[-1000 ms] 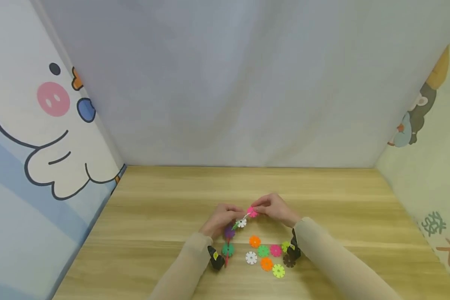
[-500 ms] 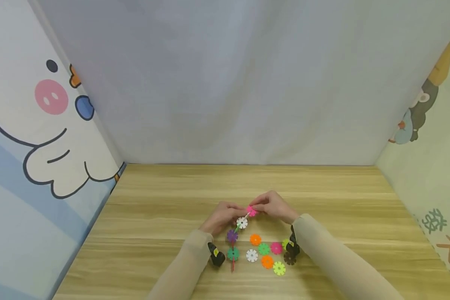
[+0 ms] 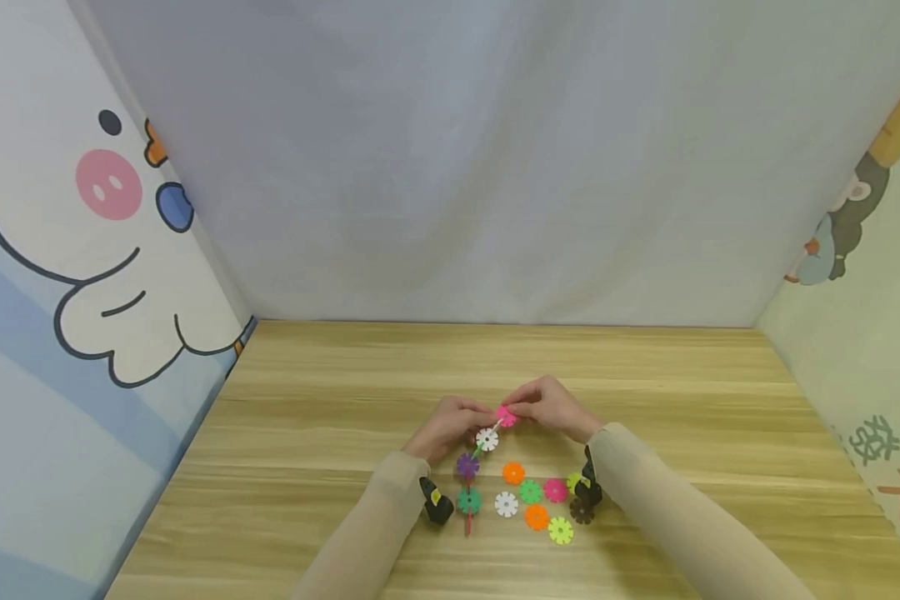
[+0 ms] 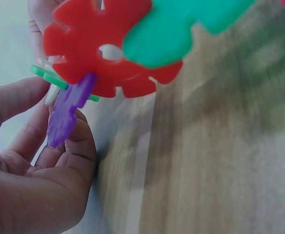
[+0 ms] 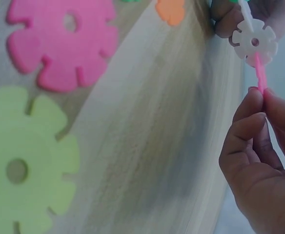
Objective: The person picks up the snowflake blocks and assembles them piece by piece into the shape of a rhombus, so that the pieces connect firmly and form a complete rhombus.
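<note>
Several notched plastic discs are slotted together into a chain that runs from my hands toward my body. Its visible pieces include a pink disc (image 3: 506, 416), a white disc (image 3: 487, 439), a purple disc (image 4: 67, 113), a red disc (image 4: 86, 39) and a teal disc (image 3: 469, 501). My left hand (image 3: 450, 426) grips the chain around its upper white and green discs, thumb on one side and fingers curled on the other. With thumb and forefinger, my right hand (image 3: 552, 407) pinches the pink end disc, whose edge meets a white disc (image 5: 254, 41).
Loose discs lie on the wooden table (image 3: 330, 375) between my forearms: orange (image 3: 513, 472), white (image 3: 506, 504), green (image 3: 531, 491), pink (image 3: 556, 490), yellow-green (image 3: 561, 531) and dark brown (image 3: 582, 510). A pale curtain (image 3: 495, 167) hangs along the table's back edge.
The lower part of the chain has swung slightly right, away from my left wrist. Both hands keep their hold on it and stay in nearly the same place.
</note>
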Demonstrator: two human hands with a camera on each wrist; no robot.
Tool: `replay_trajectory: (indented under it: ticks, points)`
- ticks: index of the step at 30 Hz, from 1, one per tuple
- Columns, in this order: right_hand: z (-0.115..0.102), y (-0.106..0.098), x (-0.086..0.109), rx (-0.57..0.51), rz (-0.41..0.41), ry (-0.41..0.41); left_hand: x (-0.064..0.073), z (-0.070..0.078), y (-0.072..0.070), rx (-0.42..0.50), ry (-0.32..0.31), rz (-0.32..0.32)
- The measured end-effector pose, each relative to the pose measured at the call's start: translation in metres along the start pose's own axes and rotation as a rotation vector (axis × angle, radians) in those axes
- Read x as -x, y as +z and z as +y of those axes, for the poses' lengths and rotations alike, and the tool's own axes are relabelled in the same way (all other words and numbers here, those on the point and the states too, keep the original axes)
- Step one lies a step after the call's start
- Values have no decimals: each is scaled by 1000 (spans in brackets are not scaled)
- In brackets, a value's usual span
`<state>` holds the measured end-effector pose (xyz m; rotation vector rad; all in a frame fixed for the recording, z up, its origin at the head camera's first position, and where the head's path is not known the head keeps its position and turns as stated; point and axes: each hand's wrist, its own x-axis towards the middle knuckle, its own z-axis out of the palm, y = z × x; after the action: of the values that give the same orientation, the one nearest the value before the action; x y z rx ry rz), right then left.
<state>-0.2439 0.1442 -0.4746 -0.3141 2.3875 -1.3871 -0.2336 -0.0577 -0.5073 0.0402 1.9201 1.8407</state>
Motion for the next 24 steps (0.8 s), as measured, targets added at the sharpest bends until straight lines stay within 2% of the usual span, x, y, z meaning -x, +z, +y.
replay_trajectory:
  ticks: [15,24]
  points:
    - [0,-3,0,20,-2,9,0,2,2,-1,5,12]
    - [1,-2,4,19,0,4,1,3,3,-15,-12,12]
